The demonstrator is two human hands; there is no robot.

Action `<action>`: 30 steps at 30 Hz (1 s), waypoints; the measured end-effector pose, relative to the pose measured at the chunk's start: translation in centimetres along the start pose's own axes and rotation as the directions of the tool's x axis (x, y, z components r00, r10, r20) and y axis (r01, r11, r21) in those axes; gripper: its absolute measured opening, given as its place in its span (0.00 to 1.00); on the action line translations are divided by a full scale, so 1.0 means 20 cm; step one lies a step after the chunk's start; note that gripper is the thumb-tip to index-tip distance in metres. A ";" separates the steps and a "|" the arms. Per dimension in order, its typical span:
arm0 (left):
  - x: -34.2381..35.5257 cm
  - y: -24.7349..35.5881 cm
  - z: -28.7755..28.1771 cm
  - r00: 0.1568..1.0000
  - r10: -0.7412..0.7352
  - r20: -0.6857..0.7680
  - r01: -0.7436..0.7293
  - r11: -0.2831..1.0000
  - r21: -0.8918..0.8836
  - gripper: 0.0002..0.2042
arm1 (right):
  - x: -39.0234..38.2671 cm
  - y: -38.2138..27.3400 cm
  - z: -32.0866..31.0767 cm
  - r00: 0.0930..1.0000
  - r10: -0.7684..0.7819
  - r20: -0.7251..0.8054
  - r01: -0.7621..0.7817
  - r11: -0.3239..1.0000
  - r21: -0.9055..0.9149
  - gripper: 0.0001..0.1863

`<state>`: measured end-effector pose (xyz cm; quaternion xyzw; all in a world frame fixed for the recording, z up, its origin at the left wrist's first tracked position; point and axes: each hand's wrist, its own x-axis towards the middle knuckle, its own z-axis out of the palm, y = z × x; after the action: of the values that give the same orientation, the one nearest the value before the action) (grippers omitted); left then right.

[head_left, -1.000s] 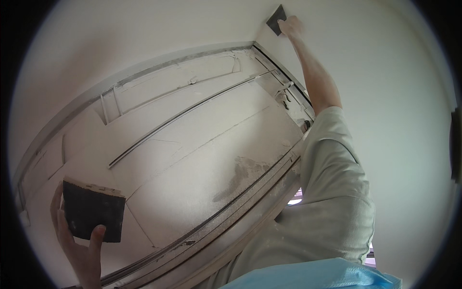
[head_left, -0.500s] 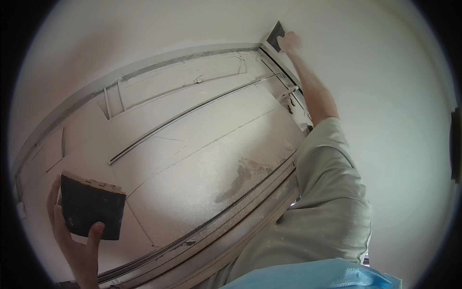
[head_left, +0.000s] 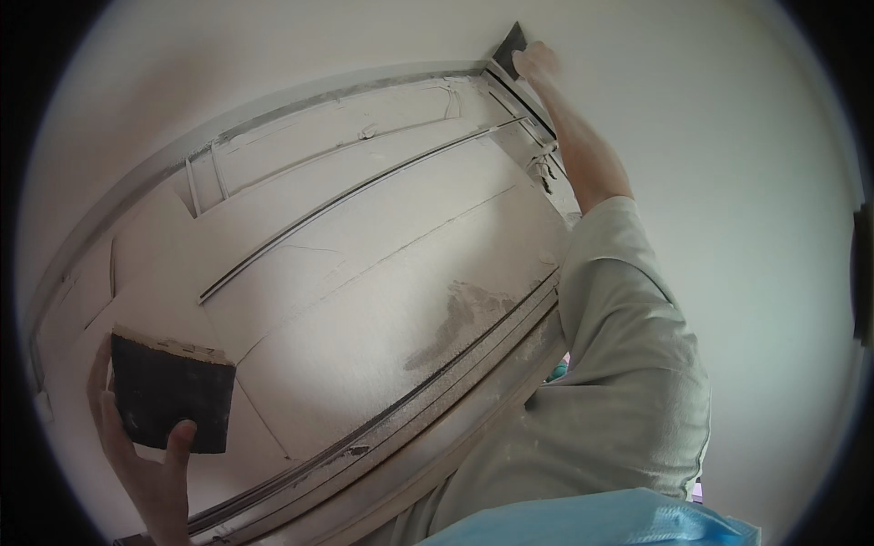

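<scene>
At the lower left, my left hand (head_left: 146,464) grips a black, squarish sanding block (head_left: 173,396), the thumb across its dark face and the fingers round its far side. A tan, notched layer shows along the block's upper edge. My right arm reaches far up. At the top, my right hand (head_left: 539,60) is closed on a thin dark flat pad (head_left: 512,47), which lies against the white wall at the corner above the window recess. I cannot make out what kind of pad this is, and part of it is hidden behind my fingers.
A dust-covered panel (head_left: 364,300) with dark grooves and a long narrow rail (head_left: 355,207) fills the middle. Dusty frame tracks (head_left: 401,428) run along its near side. To the right is a smooth white wall (head_left: 746,273). Blue face-mask fabric (head_left: 601,523) shows at the bottom.
My right hand and the dark pad have moved slightly up and left in the picture; the panel has also shifted up a little. My left hand keeps its hold on the block.
</scene>
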<state>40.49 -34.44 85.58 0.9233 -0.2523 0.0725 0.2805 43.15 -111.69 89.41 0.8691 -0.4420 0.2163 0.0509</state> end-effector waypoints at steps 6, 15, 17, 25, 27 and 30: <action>0.02 0.03 0.00 1.000 0.011 0.008 -0.010 1.000 -0.029 0.49 | -0.02 0.14 0.04 0.997 -0.009 -0.074 0.012 0.999 0.032 0.23; 0.00 0.03 -0.01 1.000 -0.005 -0.010 0.004 1.000 -0.001 0.48 | -0.10 0.12 0.08 0.982 -0.161 -0.095 0.159 0.987 -0.037 0.26; 0.01 0.04 -0.01 1.000 -0.004 0.002 0.004 0.999 -0.032 0.48 | -0.11 0.09 0.07 0.996 -0.091 -0.018 0.091 0.996 -0.016 0.26; 0.00 0.01 0.00 0.997 0.074 -0.019 -0.074 0.997 0.006 0.45 | -0.18 0.15 0.06 1.000 -0.008 0.022 0.006 0.994 0.110 0.24; 0.00 -0.01 0.00 0.996 0.085 -0.019 -0.084 0.996 0.032 0.45 | -0.21 0.14 0.05 0.997 -0.054 -0.050 0.058 0.994 0.092 0.25; 0.01 -0.02 0.01 0.998 0.054 -0.014 -0.053 0.998 0.032 0.46 | -0.19 0.13 0.07 0.992 -0.099 -0.076 0.103 0.993 0.052 0.25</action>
<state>40.78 -34.29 85.31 0.9200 -0.2736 0.0910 0.2656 39.62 -110.75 86.37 0.8829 -0.3891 0.2573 0.0538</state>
